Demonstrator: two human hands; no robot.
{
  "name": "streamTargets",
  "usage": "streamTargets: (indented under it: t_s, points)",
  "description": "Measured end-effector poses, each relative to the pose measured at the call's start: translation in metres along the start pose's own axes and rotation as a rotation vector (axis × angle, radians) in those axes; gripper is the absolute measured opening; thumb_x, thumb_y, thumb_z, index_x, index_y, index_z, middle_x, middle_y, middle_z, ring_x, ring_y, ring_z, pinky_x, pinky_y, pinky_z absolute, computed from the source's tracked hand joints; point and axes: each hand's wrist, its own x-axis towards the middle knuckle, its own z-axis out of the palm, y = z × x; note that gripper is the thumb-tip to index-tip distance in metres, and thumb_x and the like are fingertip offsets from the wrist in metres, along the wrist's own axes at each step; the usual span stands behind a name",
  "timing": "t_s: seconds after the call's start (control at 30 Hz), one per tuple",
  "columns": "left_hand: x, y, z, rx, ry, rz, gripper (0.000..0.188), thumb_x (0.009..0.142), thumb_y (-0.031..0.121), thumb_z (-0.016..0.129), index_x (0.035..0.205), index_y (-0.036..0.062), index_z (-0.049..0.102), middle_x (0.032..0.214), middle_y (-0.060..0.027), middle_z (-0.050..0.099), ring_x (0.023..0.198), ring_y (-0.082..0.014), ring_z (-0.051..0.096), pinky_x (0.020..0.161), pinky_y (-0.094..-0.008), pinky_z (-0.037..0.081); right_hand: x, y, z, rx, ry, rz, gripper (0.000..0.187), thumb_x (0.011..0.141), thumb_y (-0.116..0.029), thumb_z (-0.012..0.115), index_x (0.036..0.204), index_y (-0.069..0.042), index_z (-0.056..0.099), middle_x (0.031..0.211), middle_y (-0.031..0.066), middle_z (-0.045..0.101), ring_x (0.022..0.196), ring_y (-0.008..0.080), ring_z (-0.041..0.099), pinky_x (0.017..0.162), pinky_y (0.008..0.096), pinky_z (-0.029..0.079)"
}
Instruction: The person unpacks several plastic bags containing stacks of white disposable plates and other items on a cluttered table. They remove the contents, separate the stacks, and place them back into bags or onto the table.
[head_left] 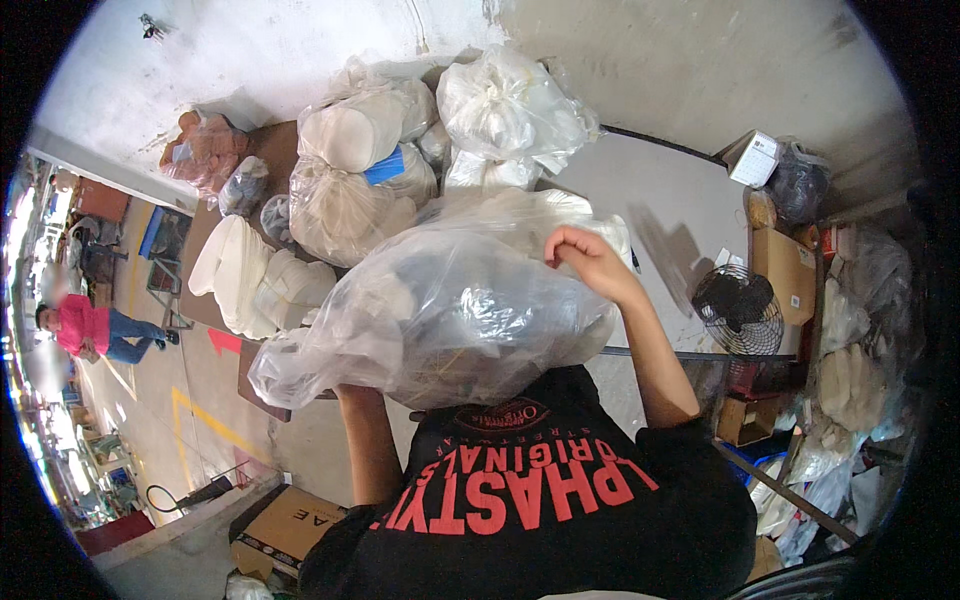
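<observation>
Hugging a big clear plastic bag (450,315) against our chest, we rest our right hand (585,255) on its crinkled top, fingers curled into the film. Our left hand is hidden beneath the bag, so we cannot tell its grip; only the forearm shows under it. Dark and pale shapes show through the glossy plastic. Beyond it, more knotted bags (505,110) of cream, rounded pieces are piled on a brown tabletop (275,145), one with a blue label (385,165). A small black fan (738,310) stands at right, beside brown cardboard boxes (785,270). Another cardboard box (285,525) lies on the floor below left.
</observation>
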Motion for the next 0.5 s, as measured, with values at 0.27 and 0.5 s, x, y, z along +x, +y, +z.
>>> streamTargets:
  t_s: [0.27,0.5]
  points:
    - [-0.002,0.007,-0.002,0.174,0.018,0.16,0.067,0.099,0.059,0.05,0.146,0.0107,0.05,0.141,-0.0144,0.057,0.127,-0.0359,0.056,0.109,-0.0529,0.046,-0.022,0.083,0.028,-0.491,-0.161,-0.131,0.049,0.102,-0.033,0.052,0.143,-0.006,0.055,0.141,0.0127,0.059,0.134,0.0236,0.05,0.115,0.0358,0.035]
    - [-0.002,-0.007,0.012,-0.498,0.121,0.214,0.068,0.098,0.055,0.052,0.146,0.0076,0.049,0.14,-0.0165,0.058,0.126,-0.0369,0.058,0.106,-0.0519,0.049,-0.02,0.091,0.047,-1.233,-0.234,-0.124,0.046,0.087,-0.033,0.069,0.13,-0.015,0.065,0.133,0.0155,0.061,0.129,0.0326,0.05,0.113,0.0439,0.039]
